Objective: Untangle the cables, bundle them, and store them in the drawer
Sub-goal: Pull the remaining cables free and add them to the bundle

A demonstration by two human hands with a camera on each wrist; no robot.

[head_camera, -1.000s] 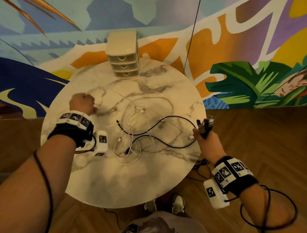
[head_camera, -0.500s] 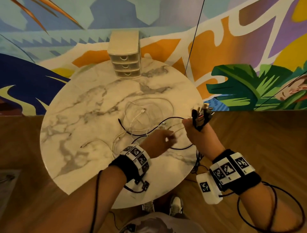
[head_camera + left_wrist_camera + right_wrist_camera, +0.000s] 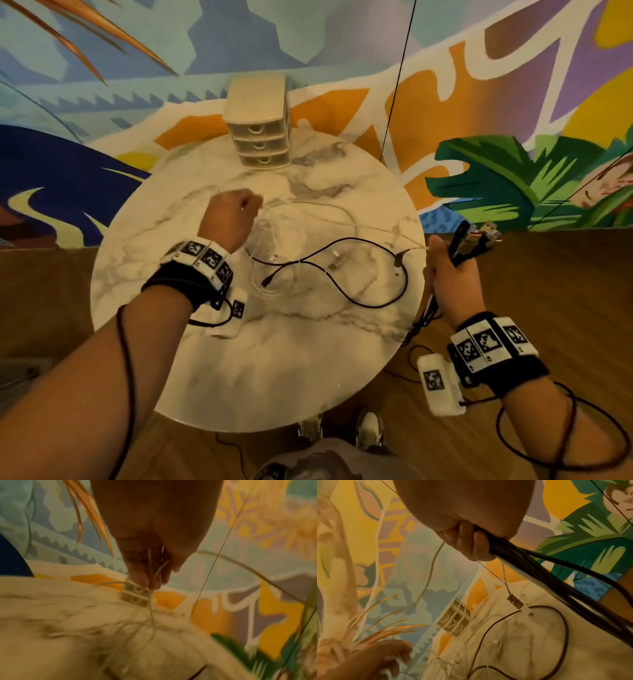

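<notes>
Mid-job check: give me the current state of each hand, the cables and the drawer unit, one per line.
left hand: pinching the white cable, raised above the table.
right hand: gripping the gathered cable bundle by the table's right edge.
white cable: partly lifted, still tangled in loops.
black cable: loose on the table, not bundled.
cable bundle: held upright, plugs sticking up.
drawer unit: all three drawers closed.

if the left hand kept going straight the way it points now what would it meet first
Probably the small drawer unit at the table's far edge: the left hand, pinching a white cable, points toward it. Depth is uncertain.
</notes>
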